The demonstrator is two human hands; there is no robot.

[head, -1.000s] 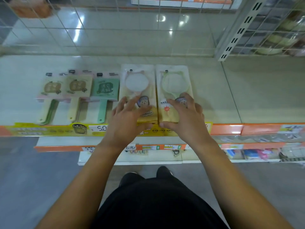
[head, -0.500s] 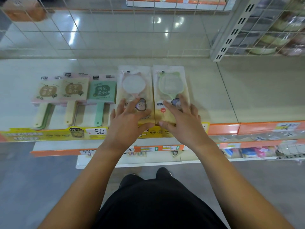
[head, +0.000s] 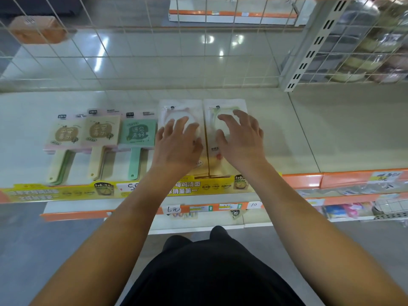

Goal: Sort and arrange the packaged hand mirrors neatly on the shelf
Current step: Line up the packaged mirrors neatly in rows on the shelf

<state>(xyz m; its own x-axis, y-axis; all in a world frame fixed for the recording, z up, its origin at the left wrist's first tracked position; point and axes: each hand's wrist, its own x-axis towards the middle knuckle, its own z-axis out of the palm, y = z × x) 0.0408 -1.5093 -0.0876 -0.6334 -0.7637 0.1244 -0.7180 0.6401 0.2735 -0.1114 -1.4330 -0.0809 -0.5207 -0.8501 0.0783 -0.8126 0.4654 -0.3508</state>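
From the head camera, both hands lie spread on two bagged round mirrors lying side by side on the shelf (head: 276, 129). The left hand (head: 176, 142) rests with loose fingers on the pink mirror pack (head: 176, 107); the right hand (head: 240, 140) does likewise on the green mirror pack (head: 225, 104). Neither hand grips anything. To the left three square mirrors (head: 101, 133) lie in a row, handles toward the front edge. The step looks like squaring the two packs together. Next they probably need nudging flush with each other and with the row.
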